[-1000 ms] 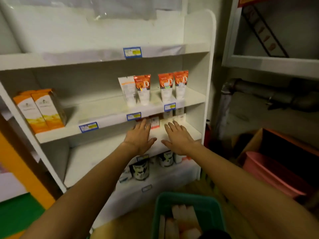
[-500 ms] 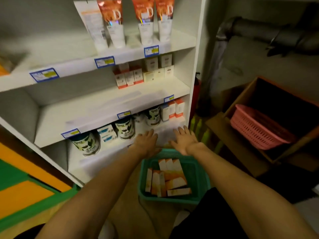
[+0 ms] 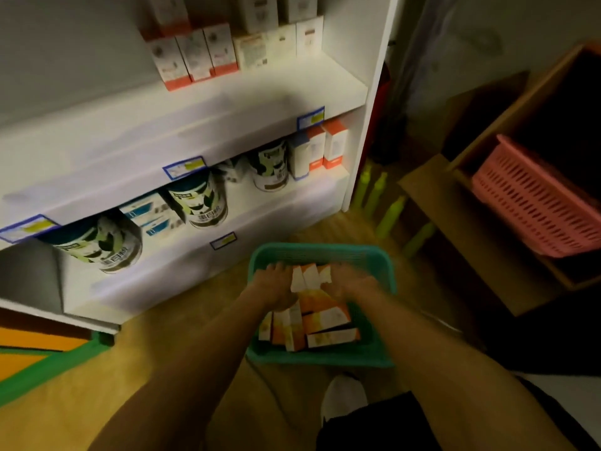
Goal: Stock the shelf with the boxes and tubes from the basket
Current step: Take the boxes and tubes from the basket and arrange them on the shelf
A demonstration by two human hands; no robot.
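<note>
Teal plastic basket (image 3: pixel 320 358) sits on the floor right in front of the shelf unit (image 3: pixel 201 125), and it's holding a pile of orange-and-white boxes (image 3: pixel 320 323), some standing on end near the far rim, a few lying flat toward the near rim. Both hands are down in it. The left hand (image 3: pixel 272 284) is against the left side of the upright boxes and the right hand (image 3: pixel 349 284) is against the right side, so they bracket the bunch between them. It's all motion-blurred, so honestly I can't tell if the fingers are curled round anything or just pressed flat against the cardboard.

My guess on handling: these look like thin carton boxes, light and stiff-ish but easy to dent at the corners. Squeezing a few together by their broad faces should carry them as one block, as long as the pressure stays even. Too loose and the middle ones could slide out.

Middle shelf has plenty of bare board left of the small red-and-white cartons (image 3: pixel 192 56), so that's where I'd expect them to fit. Tins (image 3: pixel 198 200) fill the bottom shelf.
</note>
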